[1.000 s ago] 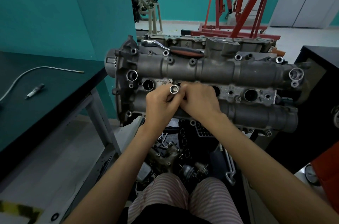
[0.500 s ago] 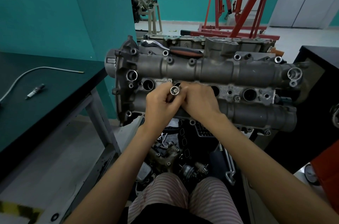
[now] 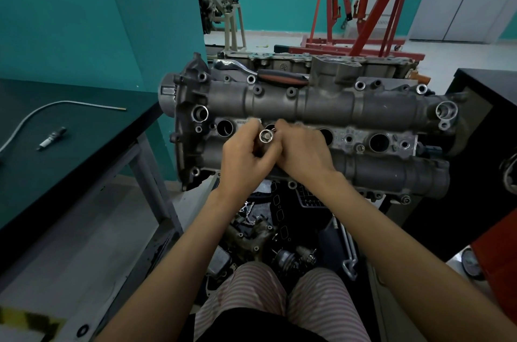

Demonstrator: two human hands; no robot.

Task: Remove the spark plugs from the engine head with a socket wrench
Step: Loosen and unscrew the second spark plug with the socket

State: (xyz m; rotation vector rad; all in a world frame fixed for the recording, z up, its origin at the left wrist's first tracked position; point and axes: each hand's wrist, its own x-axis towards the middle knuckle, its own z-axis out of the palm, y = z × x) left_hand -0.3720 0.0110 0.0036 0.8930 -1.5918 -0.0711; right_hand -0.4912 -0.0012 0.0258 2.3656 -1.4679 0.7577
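The grey engine head (image 3: 321,106) lies across the middle of the view, a row of dark plug wells along its centre. Both hands meet in front of the second well from the left. My left hand (image 3: 246,159) grips a shiny socket (image 3: 265,135), its open end facing me. My right hand (image 3: 302,152) has its fingers curled against the socket from the right; what they pinch is hidden. A ratchet wrench (image 3: 268,74) with a red-and-black handle rests on the head's far edge. One spark plug (image 3: 51,137) lies on the dark table at left.
The dark table (image 3: 70,151) at left also carries a bent metal tube (image 3: 56,106). Loose engine parts (image 3: 257,235) lie on the floor under the head, by my striped trousers. A red engine crane (image 3: 372,5) stands behind. A black cabinet (image 3: 481,145) is at right.
Both hands have stayed on the socket at the same well, with only slight shifts of the fingers and the socket.
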